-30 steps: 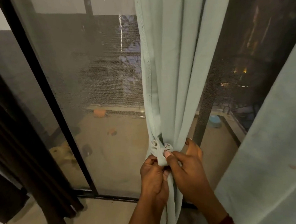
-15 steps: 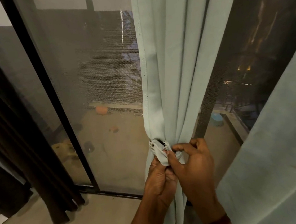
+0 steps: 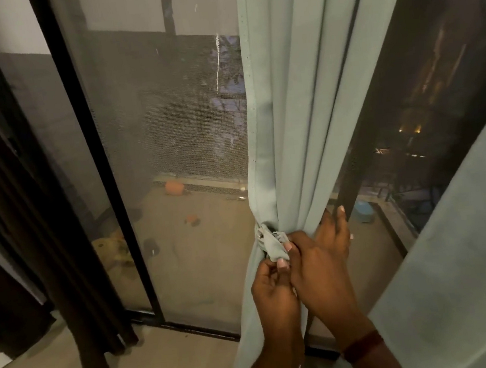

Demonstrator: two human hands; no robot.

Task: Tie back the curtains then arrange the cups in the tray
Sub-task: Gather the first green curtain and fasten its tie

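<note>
pale green fabric curtain (image 3: 295, 119), all bunched up
left hand (image 3: 275, 296) and right hand (image 3: 322, 268) both pinch its small matching cloth tie (image 3: 273, 246)

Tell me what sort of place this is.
Probably a room in a home, at night, beside a balcony door: a pale green curtain with a tie-back, a mesh screen door, and a balcony floor outside.

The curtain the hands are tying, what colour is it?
The gathered fabric curtain is plain pale green-grey, no pattern, best seen in the head view.
</note>
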